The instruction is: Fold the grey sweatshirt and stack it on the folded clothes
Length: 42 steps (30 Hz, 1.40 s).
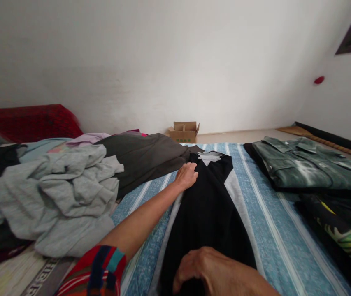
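A black top with grey side panels [209, 201] lies lengthwise in front of me, its neck end away from me. My left hand [188, 175] reaches forward to its far left edge, beside the neck, with the fingers closed on the cloth. Low in the view, my right hand [208, 265] bends over the near part of the top. Its fingers curl down onto the black fabric, and their tips are partly hidden at the frame's bottom. Under the top is a blue striped bedsheet [255, 185].
Crumpled clothes lie to the left, among them a light grey garment [61, 197] and a dark grey-brown one [144, 158]. Folded on the right are a green denim jacket [311, 164] and a black printed garment [342, 230]. A cardboard box [184, 132] stands by the wall.
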{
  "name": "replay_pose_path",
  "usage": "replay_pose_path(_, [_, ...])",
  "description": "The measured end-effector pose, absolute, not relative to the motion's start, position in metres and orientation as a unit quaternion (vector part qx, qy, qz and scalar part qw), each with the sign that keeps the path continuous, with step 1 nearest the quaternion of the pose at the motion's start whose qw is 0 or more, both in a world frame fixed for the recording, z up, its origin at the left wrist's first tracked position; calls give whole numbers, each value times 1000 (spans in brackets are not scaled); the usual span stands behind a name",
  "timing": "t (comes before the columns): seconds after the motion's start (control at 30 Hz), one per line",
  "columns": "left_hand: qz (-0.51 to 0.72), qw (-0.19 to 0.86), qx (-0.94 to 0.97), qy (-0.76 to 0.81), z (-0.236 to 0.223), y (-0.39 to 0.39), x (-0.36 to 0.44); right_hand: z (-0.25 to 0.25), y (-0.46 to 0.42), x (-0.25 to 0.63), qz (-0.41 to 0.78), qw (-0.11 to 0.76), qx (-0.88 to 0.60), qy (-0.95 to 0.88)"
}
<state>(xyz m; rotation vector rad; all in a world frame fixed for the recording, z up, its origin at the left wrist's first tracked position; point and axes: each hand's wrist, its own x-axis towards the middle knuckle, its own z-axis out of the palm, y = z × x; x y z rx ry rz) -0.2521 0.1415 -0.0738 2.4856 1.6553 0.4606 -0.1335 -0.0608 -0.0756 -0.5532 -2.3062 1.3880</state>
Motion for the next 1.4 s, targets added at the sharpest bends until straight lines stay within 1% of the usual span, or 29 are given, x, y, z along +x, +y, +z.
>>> replay_pose_path(0.07, [143, 66, 824, 543, -71, 112, -263, -55, -59, -118, 485, 210, -249, -811])
replay_pose_path(0.13, [139, 81, 836, 525, -68, 79, -273, -40, -52, -99, 472, 251, -322, -781])
replay_pose_path(0.2, [139, 104, 845, 506, -63, 45, -281, -36, -40, -83, 435, 301, -404, -746])
replay_pose_path(0.27, [134, 132, 847, 497, -58, 13, -287, -42, -28, -72, 385, 327, -473, -721])
replay_pose_path(0.33, [123, 162, 846, 493, -52, -16, -291, -53, -20, -67, 321, 320, -505, -735])
replay_pose_path(0.47, [99, 217, 837, 493, -45, -59, -296, -75, -15, -67, 185, 257, -557, -768])
replay_pose_path(0.53, [91, 236, 826, 504, -44, -73, -297, -81, -14, -68, 152, 237, -612, -739])
replay_pose_path(0.63, [80, 257, 819, 507, -44, -86, -299, -83, -5, -70, 140, 223, -663, -701])
replay_pose_path(0.97, [7, 270, 798, 538, -47, -106, -296, -74, 44, -85, 131, 161, -743, -636])
replay_pose_path(1.13, [34, 292, 773, 562, -41, -91, -300, -81, 57, -80, 158, 156, -757, -614])
replay_pose_path(1.2, [73, 271, 761, 585, -40, -71, -301, -84, 60, -77, 177, 161, -755, -611])
replay_pose_path(1.3, [127, 210, 762, 599, -45, -28, -297, -87, 63, -71, 203, 171, -745, -612])
replay_pose_path(1.4, [130, 155, 786, 584, -54, 13, -285, -89, 64, -69, 210, 183, -742, -610])
